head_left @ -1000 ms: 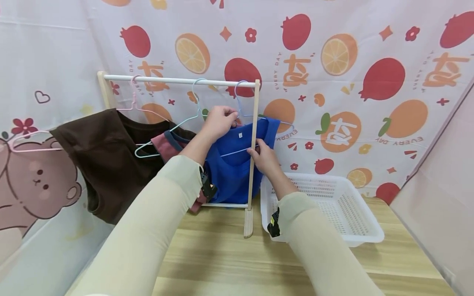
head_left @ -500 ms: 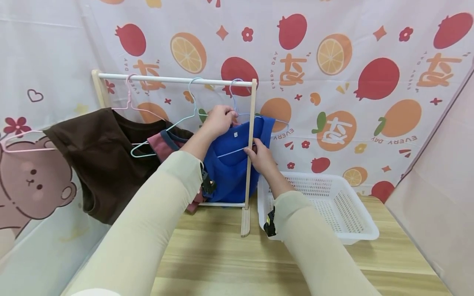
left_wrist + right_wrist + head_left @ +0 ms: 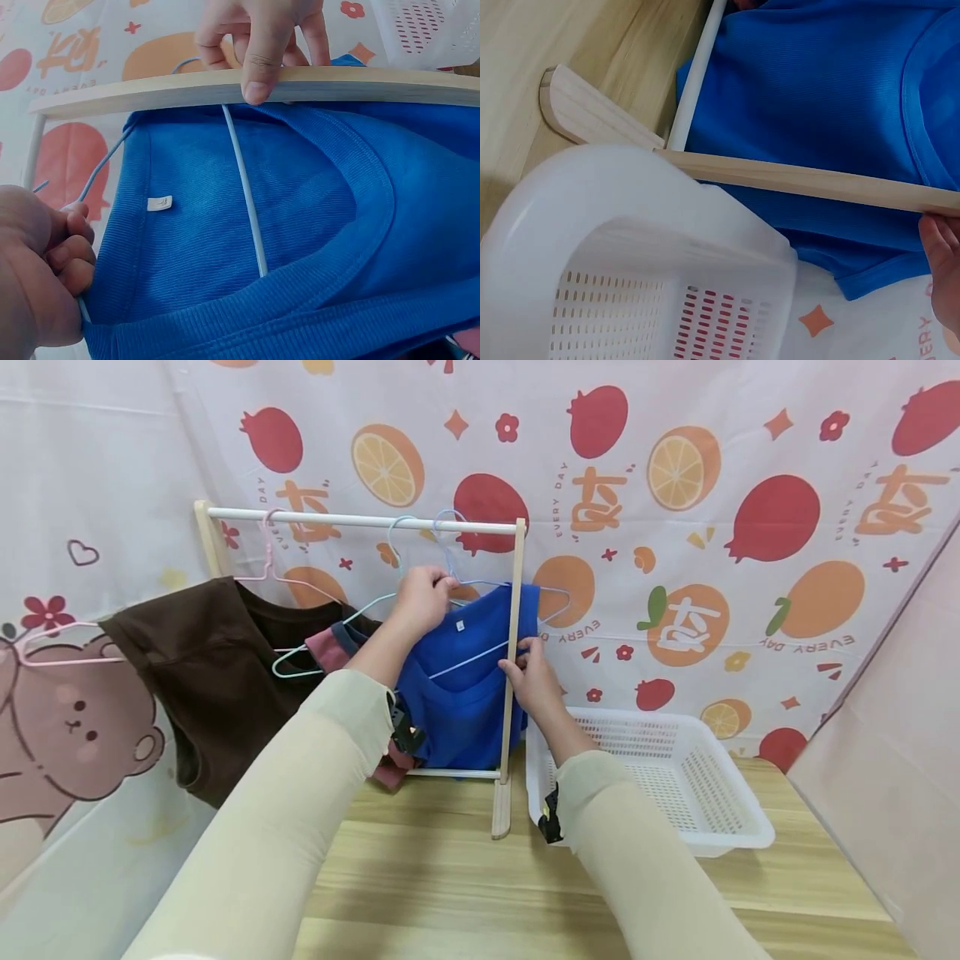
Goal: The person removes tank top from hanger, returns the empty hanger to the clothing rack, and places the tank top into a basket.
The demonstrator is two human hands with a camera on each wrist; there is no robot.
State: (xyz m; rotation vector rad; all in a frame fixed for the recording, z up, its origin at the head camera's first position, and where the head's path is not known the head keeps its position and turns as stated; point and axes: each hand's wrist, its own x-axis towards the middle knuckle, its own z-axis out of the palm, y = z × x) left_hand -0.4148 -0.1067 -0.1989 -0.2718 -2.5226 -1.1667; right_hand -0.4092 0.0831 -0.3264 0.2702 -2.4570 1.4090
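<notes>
A blue top (image 3: 472,710) hangs on a light-blue hanger (image 3: 244,187), its hook over the rod of a small clothes rack (image 3: 337,519). My left hand (image 3: 422,602) grips that hanger beside the neck opening, fingers curled, as the left wrist view also shows (image 3: 37,262). Lower on the right, my right hand (image 3: 534,681) holds the rack's wooden end post (image 3: 514,610), thumb in front and fingers behind it. Part of the top's shoulder and the hanger's end stick out past the post. A white label (image 3: 160,203) shows inside the collar.
Left of it hang a brown vest (image 3: 225,693) on a pink hanger and a pink garment (image 3: 330,649) on a mint-green hanger, partly hidden by my left arm. A white perforated basket (image 3: 735,810) stands right of the rack on the wooden table (image 3: 420,877).
The light-blue hanger's hook has slid left along the rod, away from the end post. My left hand and the blue top have shifted left with it; my right hand stays at the post.
</notes>
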